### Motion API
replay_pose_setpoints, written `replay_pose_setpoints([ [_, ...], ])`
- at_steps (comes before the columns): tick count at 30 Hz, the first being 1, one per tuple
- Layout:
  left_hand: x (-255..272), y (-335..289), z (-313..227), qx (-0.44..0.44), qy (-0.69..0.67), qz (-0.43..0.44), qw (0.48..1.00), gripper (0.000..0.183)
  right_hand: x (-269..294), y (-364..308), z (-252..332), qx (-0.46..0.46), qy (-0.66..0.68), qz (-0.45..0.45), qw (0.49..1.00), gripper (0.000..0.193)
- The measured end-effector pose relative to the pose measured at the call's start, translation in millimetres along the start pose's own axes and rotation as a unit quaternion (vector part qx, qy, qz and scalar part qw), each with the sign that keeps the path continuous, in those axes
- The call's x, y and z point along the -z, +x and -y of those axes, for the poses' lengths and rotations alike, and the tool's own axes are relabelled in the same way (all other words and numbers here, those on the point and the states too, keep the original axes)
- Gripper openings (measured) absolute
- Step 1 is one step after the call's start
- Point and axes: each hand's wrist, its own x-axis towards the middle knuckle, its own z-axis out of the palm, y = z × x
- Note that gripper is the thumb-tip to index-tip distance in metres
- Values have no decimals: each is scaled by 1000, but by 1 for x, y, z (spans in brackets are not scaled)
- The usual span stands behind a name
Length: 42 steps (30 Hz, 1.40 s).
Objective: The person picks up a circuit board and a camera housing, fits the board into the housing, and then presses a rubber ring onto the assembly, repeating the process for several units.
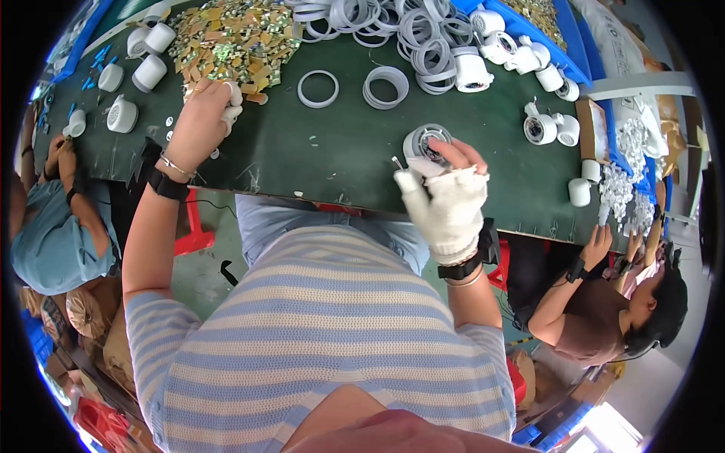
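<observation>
My left hand (205, 121), with white covers on some fingertips, is at the near edge of a pile of small yellow and green circuit pieces (234, 45). Its fingers are curled together, and whatever they pinch is hidden. My right hand (447, 200) wears a white glove that leaves some fingertips bare. It grips a round white housing (418, 141) near the table's front edge; the open face shows a grey inside. A short thin piece sticks out beside the gloved thumb. Between my hands, farther back, lie a single grey ring (318, 89) and a stack of rings (386, 87).
More grey rings (423, 38) heap at the back of the green table (317, 158). White housings (473, 72) stand at the right, others (149, 73) at the left. Blue bins (563, 57) edge the back right. Co-workers sit on both sides, with clear plastic parts (619, 189) at the right one.
</observation>
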Motion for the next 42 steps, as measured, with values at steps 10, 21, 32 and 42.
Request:
replay_pose_setpoints([
  [10, -13, -9, -113, 260, -732, 20, 630, 33, -7, 2, -2, 60, 6, -36, 998, 11],
  [21, -30, -9, -170, 228, -831, 10, 507, 30, -18, 23, 21, 53, 294, 69, 952, 6],
  [32, -26, -15, -174, 242, -836, 35, 491, 26, -14, 29, 23, 65, 248, 84, 963, 7],
  [42, -22, -17, -166, 310, -762, 37, 568, 22, -16, 28, 21, 55, 275, 103, 954, 9],
])
